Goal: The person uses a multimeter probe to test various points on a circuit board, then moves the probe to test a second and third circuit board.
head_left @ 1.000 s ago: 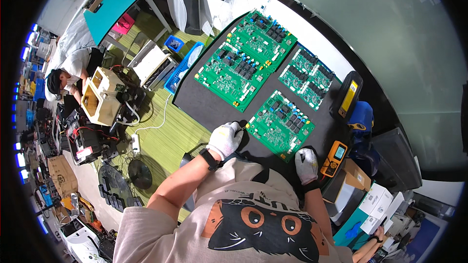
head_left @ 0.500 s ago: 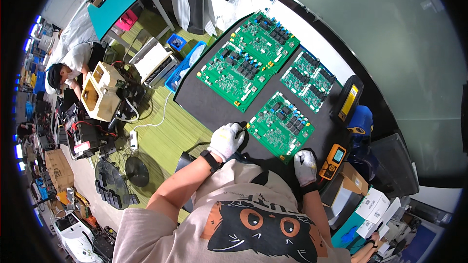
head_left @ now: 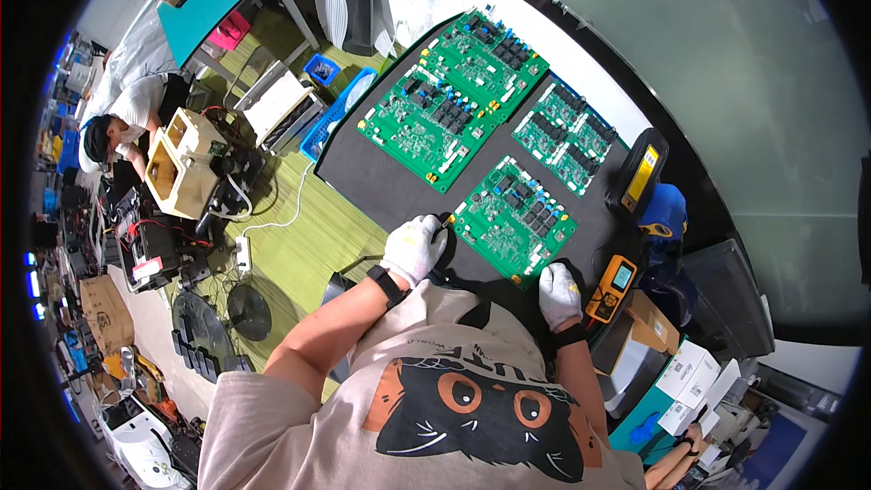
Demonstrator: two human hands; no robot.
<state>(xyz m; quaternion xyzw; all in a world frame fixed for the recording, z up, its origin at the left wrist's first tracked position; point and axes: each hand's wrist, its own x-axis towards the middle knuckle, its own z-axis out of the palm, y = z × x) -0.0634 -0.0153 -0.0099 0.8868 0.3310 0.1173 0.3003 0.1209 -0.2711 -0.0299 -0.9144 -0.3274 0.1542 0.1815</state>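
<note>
Left hand [head_left: 414, 249], white-gloved, fingers curled at near-left corner of nearest green circuit board [head_left: 513, 220]; pinching or only touching, cannot tell. Board flat on black mat [head_left: 381, 177], between both hands. Right hand [head_left: 559, 295], gloved, loosely curled, resting at board's near-right corner, beside orange multimeter [head_left: 611, 288].

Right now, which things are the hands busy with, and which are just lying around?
Busy with:
left hand
right hand
nearest green circuit board

Lying around:
two big circuit boards
far right board
orange meter
yellow meter
</note>
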